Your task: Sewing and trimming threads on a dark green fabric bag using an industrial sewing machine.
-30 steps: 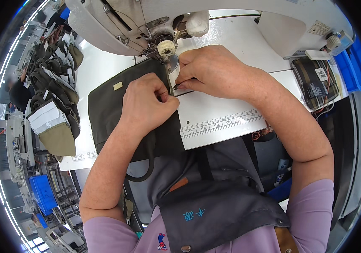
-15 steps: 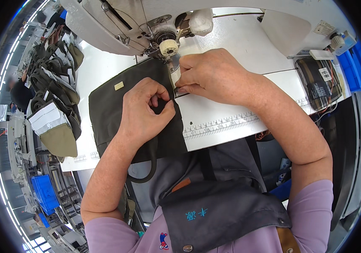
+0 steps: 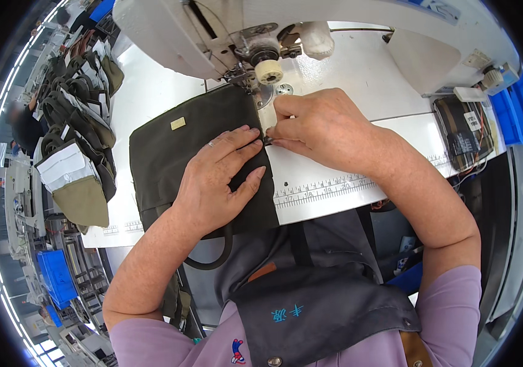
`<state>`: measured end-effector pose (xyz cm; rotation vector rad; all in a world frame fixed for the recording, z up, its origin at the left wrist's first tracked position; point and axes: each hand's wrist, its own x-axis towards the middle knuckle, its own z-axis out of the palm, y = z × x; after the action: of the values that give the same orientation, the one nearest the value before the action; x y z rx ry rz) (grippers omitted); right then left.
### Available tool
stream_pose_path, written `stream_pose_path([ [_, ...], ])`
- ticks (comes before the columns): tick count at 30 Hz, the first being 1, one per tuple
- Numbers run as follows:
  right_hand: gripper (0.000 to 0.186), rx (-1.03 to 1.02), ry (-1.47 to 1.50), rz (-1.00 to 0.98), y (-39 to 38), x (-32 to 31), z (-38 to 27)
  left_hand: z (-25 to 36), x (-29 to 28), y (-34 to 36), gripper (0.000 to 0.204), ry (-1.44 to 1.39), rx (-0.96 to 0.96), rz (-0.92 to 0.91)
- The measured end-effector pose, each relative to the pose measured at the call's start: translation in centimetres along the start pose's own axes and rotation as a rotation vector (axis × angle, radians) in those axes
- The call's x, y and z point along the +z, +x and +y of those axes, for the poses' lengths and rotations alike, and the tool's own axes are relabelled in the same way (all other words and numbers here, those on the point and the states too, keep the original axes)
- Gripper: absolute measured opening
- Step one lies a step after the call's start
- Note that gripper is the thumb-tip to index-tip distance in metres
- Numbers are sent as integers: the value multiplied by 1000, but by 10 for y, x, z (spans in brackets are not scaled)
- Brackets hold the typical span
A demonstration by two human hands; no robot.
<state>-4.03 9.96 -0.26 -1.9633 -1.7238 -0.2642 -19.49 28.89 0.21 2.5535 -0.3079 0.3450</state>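
Note:
A dark olive fabric bag with a small pale label lies on the white sewing table. Its top right corner reaches the needle area of the sewing machine. One looped handle hangs over the table's front edge. My left hand rests flat on the bag, fingers stretched toward its right edge and thumb apart. Just beyond that edge, my right hand is closed in a pinch. A small dark bit shows at its fingertips, but I cannot make out what it is.
A ruler strip runs along the table's front. To the left hang several similar olive bags with white sheets. A dark striped bundle and a blue bin are at the right. Another person is far left.
My left hand has gone from curled fingers to lying flat on the bag. My right hand keeps its pinch by the bag's edge. The whole view has shifted slightly.

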Motion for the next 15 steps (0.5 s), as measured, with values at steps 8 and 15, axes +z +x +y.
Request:
stream_pose_path([
  [8,12,52,23,-10,3,-2,-8,-3,-3,-3,38,-18,-23,-32],
  [15,12,81,-16,16,10,6,2,-22,-6,12,37,6,-16,-49],
])
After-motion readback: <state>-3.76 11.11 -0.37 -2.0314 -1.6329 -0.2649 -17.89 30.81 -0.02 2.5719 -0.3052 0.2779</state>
